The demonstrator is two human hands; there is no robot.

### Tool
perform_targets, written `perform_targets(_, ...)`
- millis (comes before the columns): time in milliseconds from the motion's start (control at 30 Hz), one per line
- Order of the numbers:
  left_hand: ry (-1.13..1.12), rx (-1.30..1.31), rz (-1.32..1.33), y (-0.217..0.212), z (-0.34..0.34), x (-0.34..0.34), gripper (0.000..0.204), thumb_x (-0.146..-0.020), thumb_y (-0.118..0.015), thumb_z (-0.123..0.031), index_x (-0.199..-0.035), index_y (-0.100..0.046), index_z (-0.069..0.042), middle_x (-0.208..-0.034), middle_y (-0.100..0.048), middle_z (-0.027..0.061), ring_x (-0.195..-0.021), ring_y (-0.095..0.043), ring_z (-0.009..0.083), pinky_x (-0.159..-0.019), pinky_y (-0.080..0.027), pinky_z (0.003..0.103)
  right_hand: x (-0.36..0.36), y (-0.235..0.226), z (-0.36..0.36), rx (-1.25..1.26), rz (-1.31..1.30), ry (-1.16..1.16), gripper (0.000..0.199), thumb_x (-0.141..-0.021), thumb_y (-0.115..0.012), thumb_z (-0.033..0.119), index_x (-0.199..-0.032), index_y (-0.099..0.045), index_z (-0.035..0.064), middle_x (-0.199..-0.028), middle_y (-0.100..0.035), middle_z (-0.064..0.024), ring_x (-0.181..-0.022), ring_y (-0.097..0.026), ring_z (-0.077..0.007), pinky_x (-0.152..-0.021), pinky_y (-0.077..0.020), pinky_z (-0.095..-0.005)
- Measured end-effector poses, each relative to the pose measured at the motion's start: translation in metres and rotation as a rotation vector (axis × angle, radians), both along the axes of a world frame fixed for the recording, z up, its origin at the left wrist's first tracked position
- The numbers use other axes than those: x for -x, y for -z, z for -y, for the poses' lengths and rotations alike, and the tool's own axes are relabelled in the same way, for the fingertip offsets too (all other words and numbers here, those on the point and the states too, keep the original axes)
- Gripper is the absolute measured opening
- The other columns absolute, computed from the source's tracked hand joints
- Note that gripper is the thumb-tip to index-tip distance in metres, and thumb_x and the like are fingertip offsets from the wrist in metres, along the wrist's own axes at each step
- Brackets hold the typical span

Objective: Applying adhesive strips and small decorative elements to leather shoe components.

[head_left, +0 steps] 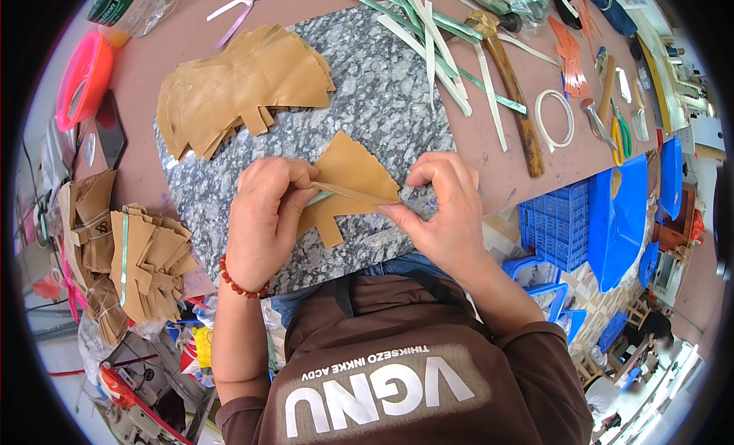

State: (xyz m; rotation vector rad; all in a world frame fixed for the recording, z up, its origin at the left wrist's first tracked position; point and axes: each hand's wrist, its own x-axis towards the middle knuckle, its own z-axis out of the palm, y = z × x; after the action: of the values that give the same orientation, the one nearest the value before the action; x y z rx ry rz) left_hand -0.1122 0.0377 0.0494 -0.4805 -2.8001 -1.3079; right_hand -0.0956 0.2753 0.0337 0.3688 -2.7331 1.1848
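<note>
A tan leather piece [350, 168] with a notched edge and a short tab lies on the grey speckled stone slab [397, 124] in front of me. A narrow folded edge runs across it, and a bit of pale green strip [319, 196] shows at its left end. Thumb and forefinger of my left hand [267, 204] pinch that left end. My right hand [447, 204] presses its thumb on the right end of the fold, its bent forefinger held apart from the thumb. Farther left on the slab rests a stack of similar tan pieces [248, 82].
White and green strips [428, 51] lie at the far right of the slab, beside a wooden-handled hammer [508, 93]. Pliers [598, 122], scissors [621, 131] and a white roll [554, 120] sit rightward. Bundled tan pieces [149, 261] stand at left, near a pink basket [86, 78].
</note>
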Motion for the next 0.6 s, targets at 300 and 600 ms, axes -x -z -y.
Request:
perform_targets(300, 0.149, 0.09, -0.091, -0.003, 0.007, -0.005, 0.017, -0.076, -0.067, 0.001, -0.088, -0.059, -0.006, -0.106, -0.067, 0.0076, -0.102, -0.061, 0.0308, -0.091, -0.046, 0.043, -0.002, 0.004, -0.001, 0.001, -0.015, -0.004, 0.044, -0.064, -0.087, 0.014, -0.1, -0.062, 0.0098, -0.104, -0.06, -0.0062, -0.098, -0.057, -0.0248, -0.087, -0.0394, -0.0363)
perform_targets(600, 0.186, 0.287, -0.288, 0.006, 0.013, -0.029, 0.015, -0.074, -0.063, -0.001, -0.087, -0.06, -0.007, -0.113, -0.065, 0.0072, -0.115, -0.059, 0.0302, -0.103, -0.043, 0.051, 0.001, -0.001, -0.008, -0.059, -0.022, -0.149, 0.04, -0.061, -0.078, 0.008, -0.098, -0.066, 0.0144, -0.105, -0.058, -0.0001, -0.098, -0.057, -0.0202, -0.089, -0.0349, -0.0386)
